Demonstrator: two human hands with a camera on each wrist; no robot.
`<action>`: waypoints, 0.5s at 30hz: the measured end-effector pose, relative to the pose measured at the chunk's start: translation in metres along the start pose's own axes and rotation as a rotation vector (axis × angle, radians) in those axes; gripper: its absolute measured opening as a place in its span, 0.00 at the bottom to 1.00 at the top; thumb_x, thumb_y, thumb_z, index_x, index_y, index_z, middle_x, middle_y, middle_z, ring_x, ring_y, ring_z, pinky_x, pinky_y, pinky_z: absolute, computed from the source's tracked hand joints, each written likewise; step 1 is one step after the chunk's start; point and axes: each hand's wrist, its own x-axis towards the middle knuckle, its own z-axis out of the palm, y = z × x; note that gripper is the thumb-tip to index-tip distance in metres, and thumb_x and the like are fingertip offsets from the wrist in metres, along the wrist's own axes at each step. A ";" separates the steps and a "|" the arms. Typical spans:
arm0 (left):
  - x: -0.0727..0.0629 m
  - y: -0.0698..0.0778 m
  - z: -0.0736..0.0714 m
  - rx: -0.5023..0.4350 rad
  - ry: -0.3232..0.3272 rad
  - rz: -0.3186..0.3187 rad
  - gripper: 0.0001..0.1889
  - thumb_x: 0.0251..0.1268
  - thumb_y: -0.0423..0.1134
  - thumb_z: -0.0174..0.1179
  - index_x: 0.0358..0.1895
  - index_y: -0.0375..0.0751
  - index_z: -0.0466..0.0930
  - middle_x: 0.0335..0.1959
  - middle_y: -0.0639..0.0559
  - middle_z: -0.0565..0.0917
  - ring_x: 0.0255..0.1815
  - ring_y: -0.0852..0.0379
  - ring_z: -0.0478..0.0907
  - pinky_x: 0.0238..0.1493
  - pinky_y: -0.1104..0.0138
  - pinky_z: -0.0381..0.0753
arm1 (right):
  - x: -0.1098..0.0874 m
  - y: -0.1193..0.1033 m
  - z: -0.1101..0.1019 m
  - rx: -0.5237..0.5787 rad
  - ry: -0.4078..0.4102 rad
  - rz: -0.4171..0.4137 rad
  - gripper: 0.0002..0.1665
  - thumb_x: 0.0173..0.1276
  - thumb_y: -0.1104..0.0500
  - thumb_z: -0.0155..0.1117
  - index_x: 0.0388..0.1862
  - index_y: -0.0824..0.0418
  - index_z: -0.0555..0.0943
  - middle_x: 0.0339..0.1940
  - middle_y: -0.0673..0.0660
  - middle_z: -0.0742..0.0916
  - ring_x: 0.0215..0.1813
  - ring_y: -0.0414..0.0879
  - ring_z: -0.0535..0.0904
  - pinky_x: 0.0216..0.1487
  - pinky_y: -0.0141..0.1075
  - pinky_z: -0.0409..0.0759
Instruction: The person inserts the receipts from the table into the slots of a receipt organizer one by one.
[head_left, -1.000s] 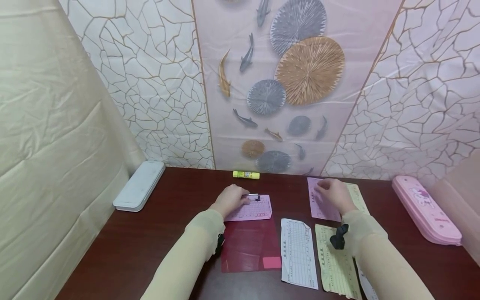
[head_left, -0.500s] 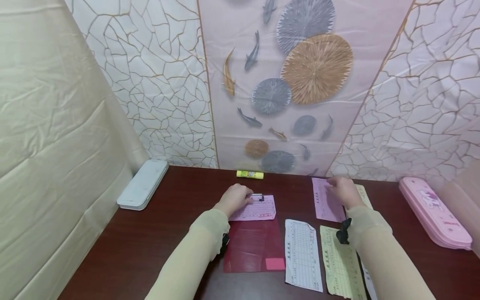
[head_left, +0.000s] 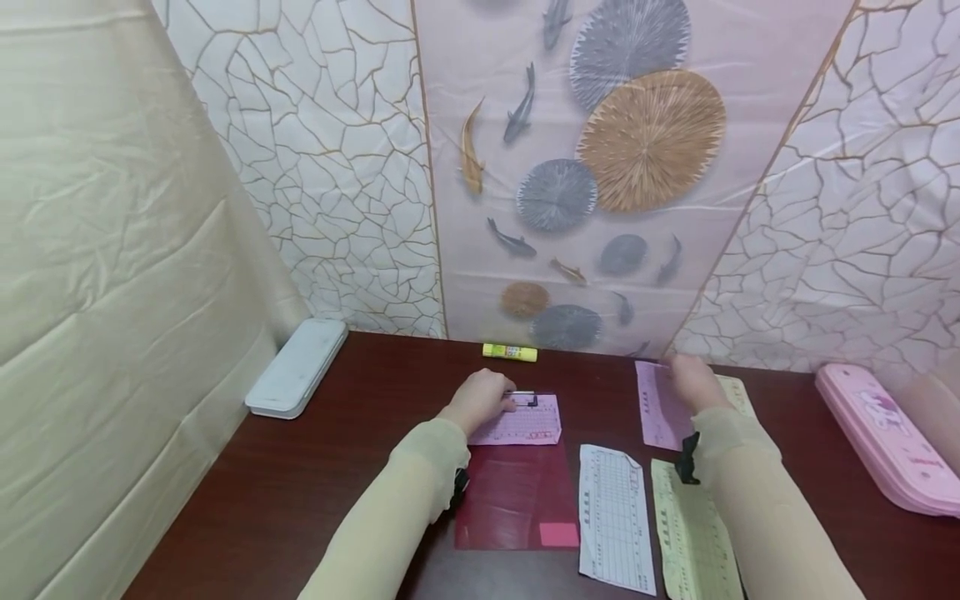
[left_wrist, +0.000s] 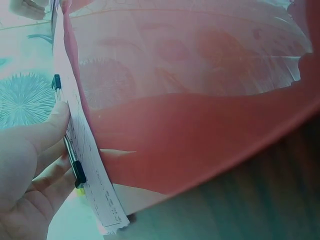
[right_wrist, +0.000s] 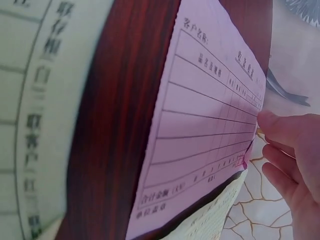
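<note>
Pink slip lengthwise front-to-back, right hand pinching

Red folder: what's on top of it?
A pink slip lies over the top part of the red folder, with a black-ended clip and the left hand pinching it. Whatever the slip and hand cover can't be seen.

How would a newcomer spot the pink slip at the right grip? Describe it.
At the far edge of the table, find the glue stick, then go right. The pink slip is there, its edge pinched in the right grip, with a yellow slip on its right. Unlike the other pink slip, it shows no clip.
</note>
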 end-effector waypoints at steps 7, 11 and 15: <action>0.000 0.003 -0.001 -0.015 0.005 -0.005 0.11 0.58 0.46 0.66 0.40 0.46 0.87 0.37 0.57 0.86 0.40 0.61 0.80 0.46 0.67 0.78 | 0.004 0.002 0.001 -0.006 -0.038 -0.009 0.13 0.64 0.68 0.57 0.47 0.74 0.78 0.43 0.76 0.81 0.49 0.72 0.76 0.53 0.60 0.72; -0.001 0.003 0.000 -0.022 0.000 -0.013 0.11 0.59 0.46 0.66 0.41 0.46 0.87 0.38 0.57 0.86 0.40 0.61 0.80 0.46 0.67 0.78 | 0.007 0.003 0.002 -0.032 -0.042 -0.055 0.11 0.61 0.70 0.59 0.42 0.75 0.78 0.39 0.76 0.82 0.46 0.72 0.77 0.50 0.59 0.74; -0.001 0.002 0.001 -0.019 0.008 -0.018 0.12 0.58 0.46 0.66 0.42 0.46 0.87 0.38 0.57 0.86 0.41 0.61 0.80 0.46 0.67 0.79 | 0.009 0.001 0.003 -0.043 -0.056 -0.046 0.11 0.63 0.71 0.55 0.43 0.75 0.78 0.39 0.76 0.81 0.46 0.72 0.77 0.50 0.59 0.74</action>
